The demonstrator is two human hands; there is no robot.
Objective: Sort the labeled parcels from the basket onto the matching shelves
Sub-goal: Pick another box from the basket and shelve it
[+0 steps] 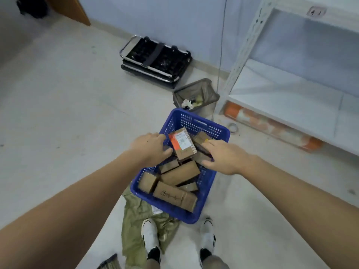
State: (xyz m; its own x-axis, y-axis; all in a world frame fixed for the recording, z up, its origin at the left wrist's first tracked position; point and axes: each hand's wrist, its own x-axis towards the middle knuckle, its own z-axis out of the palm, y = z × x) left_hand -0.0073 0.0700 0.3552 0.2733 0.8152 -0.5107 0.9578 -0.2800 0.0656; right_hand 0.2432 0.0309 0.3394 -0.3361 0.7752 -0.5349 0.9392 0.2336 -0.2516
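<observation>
A blue plastic basket stands on the floor in front of my feet, holding several brown cardboard parcels. One parcel with an orange and white label is raised at the far end of the basket. My left hand grips its left side, thumb curled under it. My right hand reaches over the basket's right side and curls round a dark brown parcel beside the labeled one. A white metal shelf unit stands to the right, with a handwritten tag on its upper shelf edge.
A mesh waste bin sits just beyond the basket. A folded black cart leans by the wall. A green sack lies under my left shoe. An orange and white roll lies beneath the lowest shelf.
</observation>
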